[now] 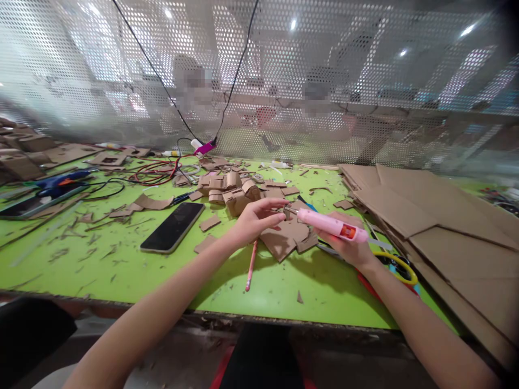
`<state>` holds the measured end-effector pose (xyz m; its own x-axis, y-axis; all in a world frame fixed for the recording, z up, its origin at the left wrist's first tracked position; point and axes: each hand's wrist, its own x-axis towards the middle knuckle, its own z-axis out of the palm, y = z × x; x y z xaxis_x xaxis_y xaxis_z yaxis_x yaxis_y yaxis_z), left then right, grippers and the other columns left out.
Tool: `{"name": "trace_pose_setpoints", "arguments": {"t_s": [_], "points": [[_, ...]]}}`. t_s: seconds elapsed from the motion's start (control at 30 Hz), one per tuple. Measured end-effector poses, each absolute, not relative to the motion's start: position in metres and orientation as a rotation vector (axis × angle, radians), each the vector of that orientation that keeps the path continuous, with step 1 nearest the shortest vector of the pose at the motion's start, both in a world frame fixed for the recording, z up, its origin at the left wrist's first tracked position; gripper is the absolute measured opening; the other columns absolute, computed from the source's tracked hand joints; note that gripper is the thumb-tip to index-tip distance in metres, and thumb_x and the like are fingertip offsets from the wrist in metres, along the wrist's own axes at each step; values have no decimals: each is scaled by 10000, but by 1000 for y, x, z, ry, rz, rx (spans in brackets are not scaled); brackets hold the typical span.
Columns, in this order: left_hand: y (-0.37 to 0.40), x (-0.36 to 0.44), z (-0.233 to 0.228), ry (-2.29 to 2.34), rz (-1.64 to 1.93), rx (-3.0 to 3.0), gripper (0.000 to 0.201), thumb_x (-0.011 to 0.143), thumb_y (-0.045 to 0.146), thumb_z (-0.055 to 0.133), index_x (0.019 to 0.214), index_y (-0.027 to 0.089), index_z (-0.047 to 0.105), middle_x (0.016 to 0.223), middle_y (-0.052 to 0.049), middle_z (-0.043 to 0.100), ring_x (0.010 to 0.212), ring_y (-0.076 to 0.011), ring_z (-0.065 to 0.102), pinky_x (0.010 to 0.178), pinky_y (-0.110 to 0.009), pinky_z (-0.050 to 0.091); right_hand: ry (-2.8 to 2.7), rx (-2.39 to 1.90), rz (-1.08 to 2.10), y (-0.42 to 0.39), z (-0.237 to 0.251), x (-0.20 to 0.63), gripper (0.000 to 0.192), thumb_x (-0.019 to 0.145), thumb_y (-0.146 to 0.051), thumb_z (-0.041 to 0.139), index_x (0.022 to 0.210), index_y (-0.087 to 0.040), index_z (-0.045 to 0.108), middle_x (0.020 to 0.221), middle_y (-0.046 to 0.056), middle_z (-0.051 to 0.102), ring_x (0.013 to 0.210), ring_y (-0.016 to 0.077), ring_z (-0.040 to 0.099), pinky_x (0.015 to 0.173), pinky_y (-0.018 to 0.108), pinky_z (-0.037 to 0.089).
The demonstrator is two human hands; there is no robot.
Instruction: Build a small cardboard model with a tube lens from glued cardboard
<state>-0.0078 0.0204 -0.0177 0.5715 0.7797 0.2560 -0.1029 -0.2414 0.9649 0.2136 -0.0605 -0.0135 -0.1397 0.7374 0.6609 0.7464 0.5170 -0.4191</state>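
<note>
My right hand [343,237] is wrapped round a pink glue gun [324,220] with a metal nozzle and an orange-red switch. The nozzle points left, at the fingertips of my left hand [259,217]. Thumb and fingers there pinch a small brown piece, apparently cardboard [287,213], partly hidden. Below both hands lie flat cardboard pieces [281,240] and a pink pencil [252,265]. A built-up cardboard model [235,194] stands just behind my left hand. Scissors with yellow-rimmed handles [409,273] lie partly under my right wrist.
A black phone [173,227] lies left of my hands on the green table [162,281], among cardboard scraps. Far left is a blue glue gun [60,183]. Stacked cardboard sheets [458,237] cover the right side. A magenta power adapter [205,147] hangs by the perforated screen [267,65].
</note>
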Motion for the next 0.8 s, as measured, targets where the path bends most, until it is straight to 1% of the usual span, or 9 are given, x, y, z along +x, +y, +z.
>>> {"name": "trace_pose_setpoints", "arguments": {"t_s": [0.17,0.27,0.43,0.5,0.63,0.8], "points": [[20,-7,-17,567,935,1561,506,710,365,711,1170,174,623,1033,-94,705,905,-198,667,642,-245,579,-1799,-1234,43,-63,-11,212,289,811,-338,610,573,-230,487,533,-15,542,482,138,503,455,284,381],[21,-8,-16,600,935,1561,531,705,376,708,1183,161,623,1017,-97,711,911,-201,662,667,-263,584,-1774,-1257,80,-64,-11,213,324,806,-352,619,553,-233,454,504,-22,497,458,134,465,431,285,357],[20,-7,-16,602,928,1549,534,697,374,709,1176,149,634,957,-89,724,883,-194,669,676,-269,588,-1757,-1272,268,-64,-11,214,277,794,-359,635,578,-241,506,502,-15,538,484,156,521,425,282,402],[20,-6,-17,598,928,1539,537,689,381,716,1169,153,640,971,-90,723,887,-199,670,674,-268,588,-1746,-1255,313,-63,-12,215,245,787,-361,639,596,-247,535,488,-20,538,473,162,523,423,286,413],[20,-6,-18,586,932,1535,549,676,402,731,1160,158,649,1009,-96,717,902,-211,668,678,-276,589,-1750,-1246,330,-63,-13,216,213,781,-356,642,614,-253,560,500,-18,555,463,168,527,443,301,441],[20,-7,-20,576,917,1547,551,679,423,735,1161,167,654,1002,-100,720,889,-217,674,688,-290,588,-1741,-1259,296,-64,-13,216,250,777,-355,646,578,-246,540,491,-21,553,451,160,521,431,291,438]]}}
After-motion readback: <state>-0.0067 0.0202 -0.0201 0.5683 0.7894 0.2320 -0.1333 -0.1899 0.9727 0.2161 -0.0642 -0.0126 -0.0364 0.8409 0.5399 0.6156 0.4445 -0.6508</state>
